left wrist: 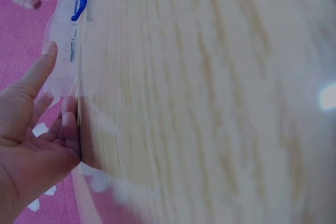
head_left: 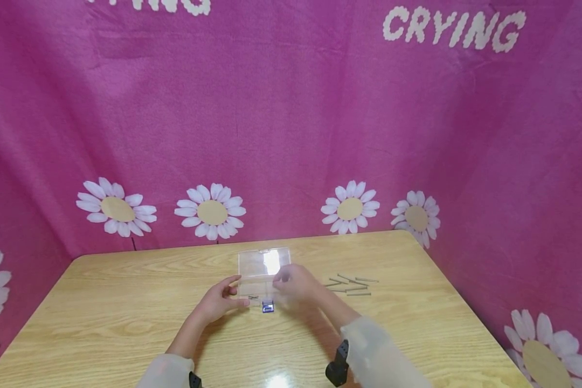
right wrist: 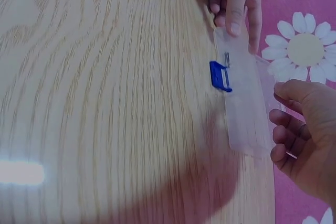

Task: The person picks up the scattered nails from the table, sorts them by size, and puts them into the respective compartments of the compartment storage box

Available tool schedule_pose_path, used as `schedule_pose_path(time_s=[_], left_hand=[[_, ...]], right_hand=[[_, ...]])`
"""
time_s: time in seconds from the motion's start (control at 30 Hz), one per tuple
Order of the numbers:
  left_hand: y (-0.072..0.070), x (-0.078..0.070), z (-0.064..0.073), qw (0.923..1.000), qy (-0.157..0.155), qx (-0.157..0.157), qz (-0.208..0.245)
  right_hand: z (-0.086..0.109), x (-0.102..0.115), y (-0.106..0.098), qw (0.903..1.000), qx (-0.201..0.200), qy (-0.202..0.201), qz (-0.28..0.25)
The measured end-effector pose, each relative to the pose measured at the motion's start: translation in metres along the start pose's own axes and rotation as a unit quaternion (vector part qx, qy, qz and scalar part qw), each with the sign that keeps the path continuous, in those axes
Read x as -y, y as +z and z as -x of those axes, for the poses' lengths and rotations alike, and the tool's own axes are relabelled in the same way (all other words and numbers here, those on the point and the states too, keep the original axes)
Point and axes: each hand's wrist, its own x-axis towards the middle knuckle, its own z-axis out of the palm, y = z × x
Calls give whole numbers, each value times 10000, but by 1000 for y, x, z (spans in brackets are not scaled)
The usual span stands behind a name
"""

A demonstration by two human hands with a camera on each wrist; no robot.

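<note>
A clear plastic box [head_left: 246,290] with a blue latch [head_left: 268,306] lies on the table, its transparent lid [head_left: 252,262] raised behind it. Small metal pieces [head_left: 253,297] show in its left part. My left hand [head_left: 218,302] grips the box's left end, thumb along the front wall and fingers round the side. Above the right part, near the lid, is my right hand [head_left: 298,283], blurred in the head view. In the right wrist view, that hand [right wrist: 310,129] has loosely bent fingers with no thing visible between them.
Several long nails [head_left: 356,285] lie scattered on the wooden table [head_left: 126,323], right of the box. A pink curtain [head_left: 281,134] with white daisies hangs behind the table and along its sides.
</note>
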Motion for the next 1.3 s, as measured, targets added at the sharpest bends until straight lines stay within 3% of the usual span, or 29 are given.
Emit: schedule_pose_path(time_s=[0.23, 0.8, 1.3], left_hand=[[0, 1, 1, 10000, -37, 11, -3], [0, 0, 0, 9999, -49, -13, -95], [0, 2, -1, 10000, -20, -15, -90]], right_hand=[[5, -10, -14, 9993, -82, 39, 371], [22, -41, -47, 9961, -555, 89, 677], [39, -73, -77, 9931, -915, 300, 663]])
